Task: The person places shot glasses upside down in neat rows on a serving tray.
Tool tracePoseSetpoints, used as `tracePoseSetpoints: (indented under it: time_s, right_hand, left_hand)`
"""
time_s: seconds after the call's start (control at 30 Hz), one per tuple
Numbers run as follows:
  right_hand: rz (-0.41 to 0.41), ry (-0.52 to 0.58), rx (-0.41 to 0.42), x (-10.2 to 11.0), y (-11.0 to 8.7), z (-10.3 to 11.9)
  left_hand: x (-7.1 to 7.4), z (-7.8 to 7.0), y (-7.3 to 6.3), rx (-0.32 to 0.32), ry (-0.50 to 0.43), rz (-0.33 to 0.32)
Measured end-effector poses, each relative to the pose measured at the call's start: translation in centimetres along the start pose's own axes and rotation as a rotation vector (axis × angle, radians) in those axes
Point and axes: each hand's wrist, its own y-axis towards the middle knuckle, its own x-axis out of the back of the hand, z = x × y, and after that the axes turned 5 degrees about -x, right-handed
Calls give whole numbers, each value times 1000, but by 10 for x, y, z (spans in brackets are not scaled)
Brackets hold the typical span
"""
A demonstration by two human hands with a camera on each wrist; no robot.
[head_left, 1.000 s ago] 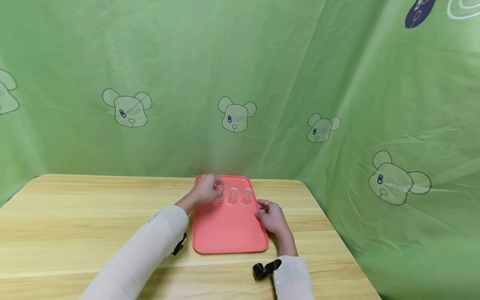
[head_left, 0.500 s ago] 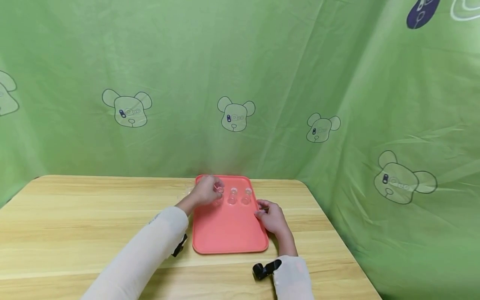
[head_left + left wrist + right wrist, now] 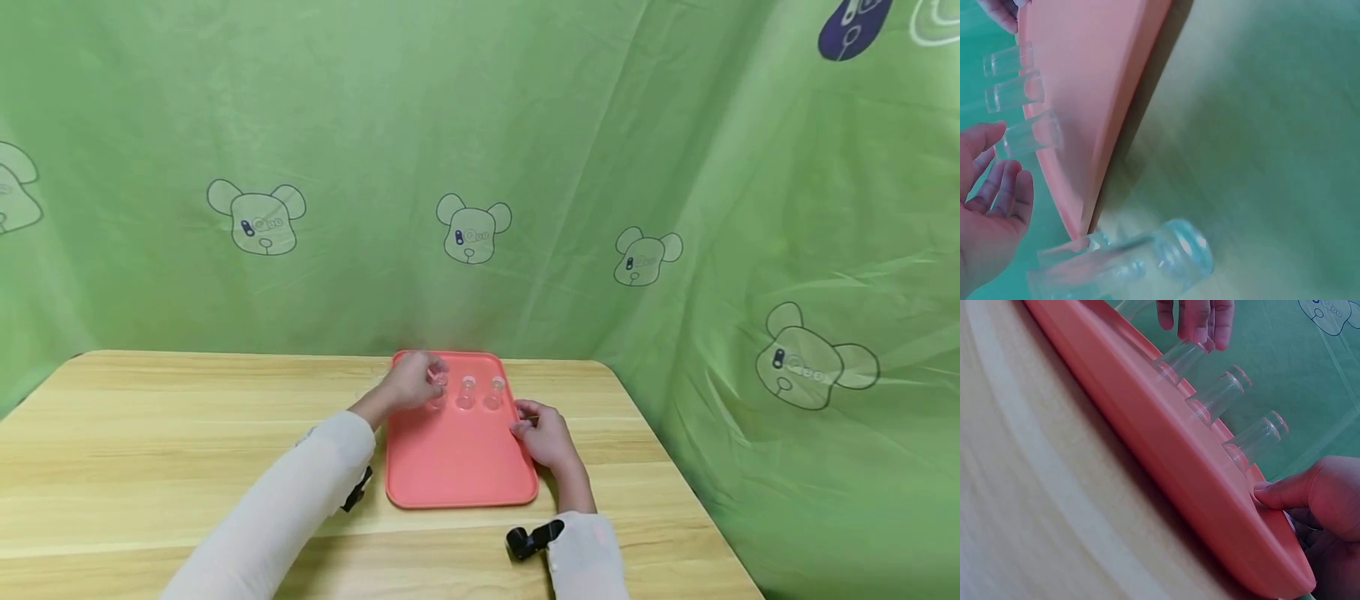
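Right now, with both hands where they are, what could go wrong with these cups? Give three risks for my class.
1. The left hand pinches the leftmost cup near its rim; a sideways tug might tip it into the middle cup.
2. The right hand grips the tray; a jolt could topple those two and the third cup.
3. Clear loose cups beside the tray are easily overlooked, so the left hand might knock them.

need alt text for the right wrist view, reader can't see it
Three clear glasses stand in a row on a pink tray, where the left hand has its fingers at the rim of the farthest one. The right hand grips the tray's near edge, thumb on top. A wooden table lies beneath.
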Motion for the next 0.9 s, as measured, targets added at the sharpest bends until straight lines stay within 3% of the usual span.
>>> tracePoseSetpoints:
  time_s: [0.3,0.7,0.9]
  right_hand:
    - [5,3,3,-1,0,2]
    - [0,-11,-10,0,-3,3]
    - [-9,-6,-1,-2,-2,2]
  left_hand:
    - [29,-4,-10,-61,29,43]
    - [67,15,-40,-172,84,50]
    - [83,26,-59,-185,98,42]
